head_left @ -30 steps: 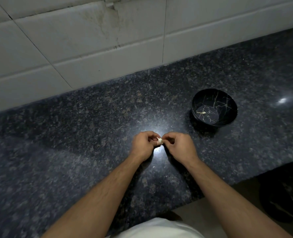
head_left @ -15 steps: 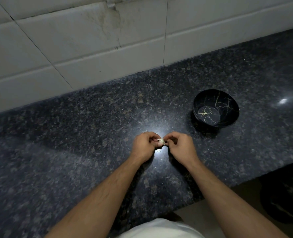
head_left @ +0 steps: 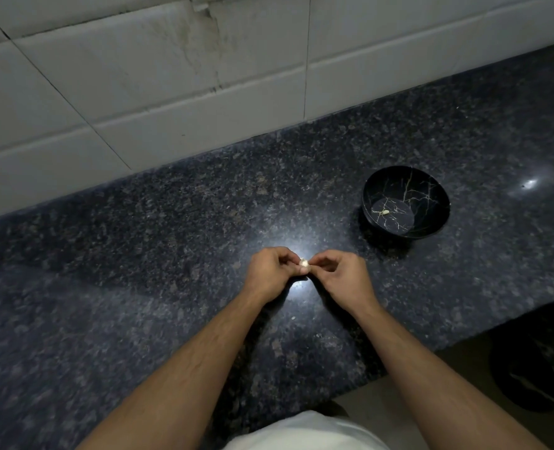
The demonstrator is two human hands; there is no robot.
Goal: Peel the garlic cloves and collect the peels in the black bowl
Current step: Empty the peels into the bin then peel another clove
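just small pale garlic clove point(head_left: 304, 263)

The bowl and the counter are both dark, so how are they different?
The bowl is plain black with thin gold crack-like lines; the counter is speckled grey-blue stone. The bowl is round and small; the counter is flat and wide, and the bowl stands on it. The bowl holds one pale scrap; the counter shows a bright glare. Both are dark and shiny.

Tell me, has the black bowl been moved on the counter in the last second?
No. The black bowl sits at the same spot on the counter, same gap to the tiled wall; only the head camera shifted a little.
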